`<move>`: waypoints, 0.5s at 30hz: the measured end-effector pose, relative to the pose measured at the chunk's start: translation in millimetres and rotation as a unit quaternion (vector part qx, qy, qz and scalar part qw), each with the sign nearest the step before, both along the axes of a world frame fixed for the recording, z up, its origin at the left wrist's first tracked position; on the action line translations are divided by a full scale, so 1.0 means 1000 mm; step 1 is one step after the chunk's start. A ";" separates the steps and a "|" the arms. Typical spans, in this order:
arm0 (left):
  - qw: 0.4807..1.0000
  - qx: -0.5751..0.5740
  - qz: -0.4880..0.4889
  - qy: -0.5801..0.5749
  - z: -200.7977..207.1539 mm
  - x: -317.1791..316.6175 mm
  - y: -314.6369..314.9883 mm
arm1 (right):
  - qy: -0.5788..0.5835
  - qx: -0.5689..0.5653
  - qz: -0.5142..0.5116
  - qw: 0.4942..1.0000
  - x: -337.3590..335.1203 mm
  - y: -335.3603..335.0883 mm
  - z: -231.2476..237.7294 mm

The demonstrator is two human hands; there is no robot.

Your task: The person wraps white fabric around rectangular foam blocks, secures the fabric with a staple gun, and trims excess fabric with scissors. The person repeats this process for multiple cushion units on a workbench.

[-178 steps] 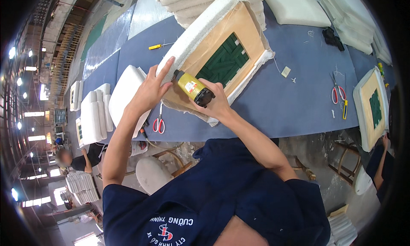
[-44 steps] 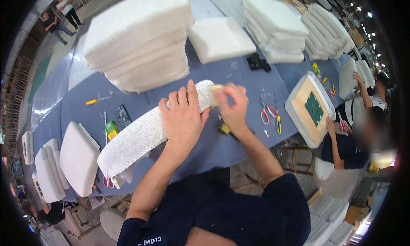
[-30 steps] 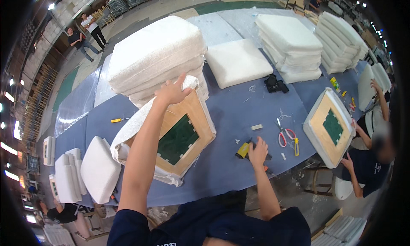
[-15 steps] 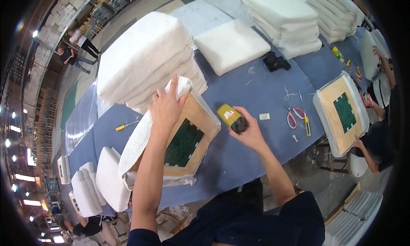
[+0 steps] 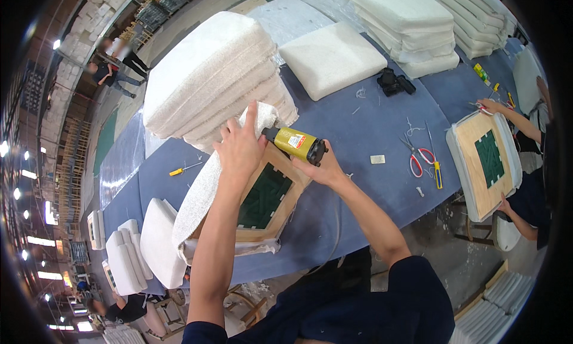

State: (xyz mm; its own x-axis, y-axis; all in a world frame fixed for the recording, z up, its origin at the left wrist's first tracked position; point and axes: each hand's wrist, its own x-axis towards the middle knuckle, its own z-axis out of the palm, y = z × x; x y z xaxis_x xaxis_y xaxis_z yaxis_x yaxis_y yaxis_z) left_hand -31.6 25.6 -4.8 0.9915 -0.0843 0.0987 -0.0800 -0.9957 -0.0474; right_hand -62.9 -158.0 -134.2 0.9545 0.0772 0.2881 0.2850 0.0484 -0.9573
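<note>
In front of me a seat cushion lies tilted with its underside up. Its wooden base (image 5: 295,174) frames a dark green webbed opening (image 5: 262,198), and white textured fabric (image 5: 206,192) wraps its left side. My left hand (image 5: 240,147) is closed on that fabric at the far corner, index finger stretched along it. In my right hand (image 5: 322,168) is an olive-yellow staple gun (image 5: 295,142), its dark nose beside my left thumb at the fabric's edge. Whether the nose touches is unclear.
A white cushion stack (image 5: 209,75) stands just beyond. Red-handled scissors (image 5: 418,160), a yellow-handled screwdriver (image 5: 439,176) and a black object (image 5: 395,81) lie rightward on the blue table (image 5: 370,213). A co-worker's hands hold another cushion (image 5: 468,177) and scissors at right. A hose hangs below my right hand.
My right hand has swung the staple gun left and turned its nose to the fabric edge by my left hand. At right, a co-worker's hand has come in with scissors. The whole view has shifted slightly.
</note>
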 end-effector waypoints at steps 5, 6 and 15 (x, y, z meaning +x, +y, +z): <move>1.000 -0.011 -0.010 0.011 -0.001 0.005 0.005 | -0.035 -0.051 -0.012 0.998 0.016 -0.003 -0.017; 0.997 -0.045 -0.043 0.052 -0.003 0.011 0.016 | -0.028 -0.048 -0.015 0.998 0.014 0.002 -0.017; 0.859 -0.385 -0.156 0.300 0.030 0.003 0.135 | 0.026 0.070 -0.039 0.996 -0.100 0.098 -0.035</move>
